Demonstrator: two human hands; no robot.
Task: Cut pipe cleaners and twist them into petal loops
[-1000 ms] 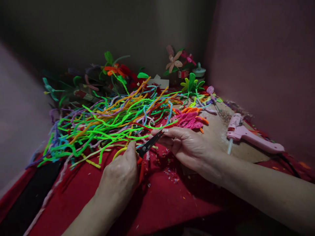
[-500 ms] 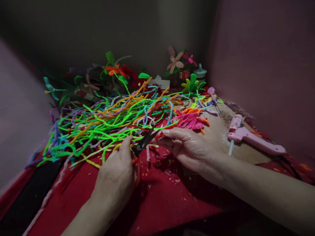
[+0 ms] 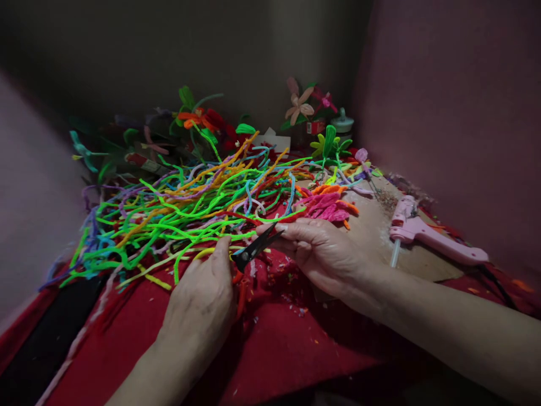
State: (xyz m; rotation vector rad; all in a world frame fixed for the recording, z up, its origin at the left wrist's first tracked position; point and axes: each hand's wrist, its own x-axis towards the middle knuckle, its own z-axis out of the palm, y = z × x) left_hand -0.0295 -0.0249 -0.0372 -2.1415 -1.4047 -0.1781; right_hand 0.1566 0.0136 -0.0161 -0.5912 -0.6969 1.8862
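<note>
My left hand [image 3: 200, 299] is wrapped round a pair of scissors [image 3: 247, 256] with black blades and red handles. Their blades point up and right, a little apart, with the tips against the fingers of my right hand [image 3: 315, 248]. Those fingers are pinched together; whatever is between them is too small or hidden to name. Just beyond both hands lies a wide heap of fuzzy pipe cleaners [image 3: 177, 208] in green, orange, purple, blue and other colours. Pink pipe-cleaner petals [image 3: 327, 207], with orange ones beside them, rest behind my right hand.
A pink glue gun [image 3: 439, 239] lies on a brown board [image 3: 376, 220] at the right, its cord trailing to the edge. Pipe-cleaner flowers [image 3: 299, 106] stand at the back near a lidded jar [image 3: 343, 124]. Fluff scraps dot the red cloth [image 3: 287, 349]. Walls close in the corner.
The scissors have swung slightly, so their blades lie flatter and reach across the right fingertips. My right fingers have shifted a little. The heap has stayed in place.
</note>
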